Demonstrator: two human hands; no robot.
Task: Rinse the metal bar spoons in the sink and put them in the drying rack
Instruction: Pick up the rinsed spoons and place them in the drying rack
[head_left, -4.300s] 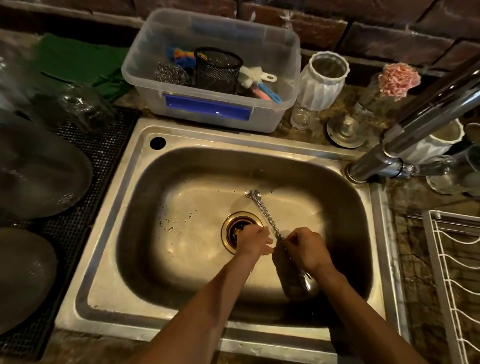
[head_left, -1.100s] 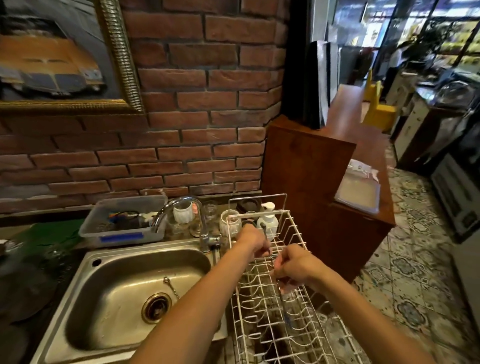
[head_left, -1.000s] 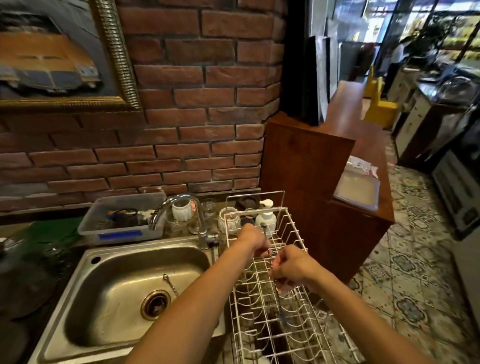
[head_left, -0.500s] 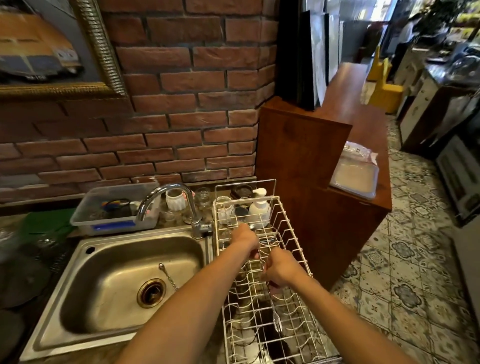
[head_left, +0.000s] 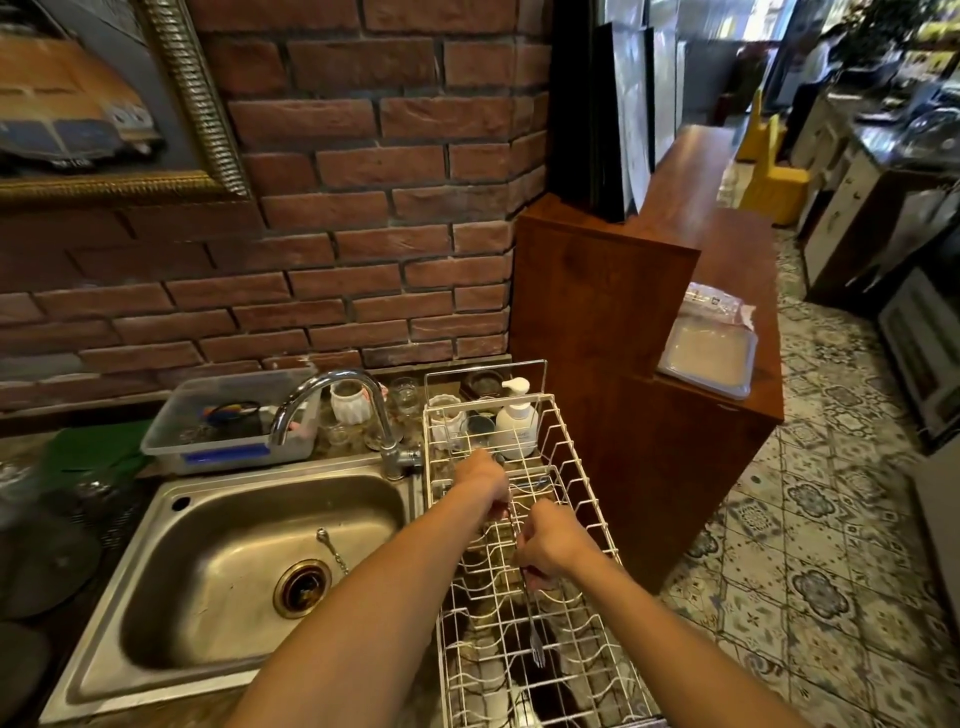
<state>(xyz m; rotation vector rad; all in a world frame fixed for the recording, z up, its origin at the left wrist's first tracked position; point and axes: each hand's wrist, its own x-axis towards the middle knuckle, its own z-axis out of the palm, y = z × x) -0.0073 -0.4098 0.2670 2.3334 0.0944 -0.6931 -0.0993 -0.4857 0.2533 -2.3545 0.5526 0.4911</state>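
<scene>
Both my hands are over the white wire drying rack to the right of the steel sink. Together they hold one metal bar spoon lengthways along the rack. My left hand grips its far end. Nearer to me, my right hand pinches the twisted shaft. The spoon's forked tip hangs below my right hand, down among the rack wires. A second bar spoon lies on the sink floor beside the brass drain.
A curved faucet stands between sink and rack. Behind the sink sit a clear plastic tub of scrubbers, a white ribbed cup and small glasses. A soap pump bottle stands behind the rack. A wooden cabinet rises on the right.
I carried the spoon from the sink to the rack. Over the last second both hands sank lower, and the forked tip now reaches between the wires.
</scene>
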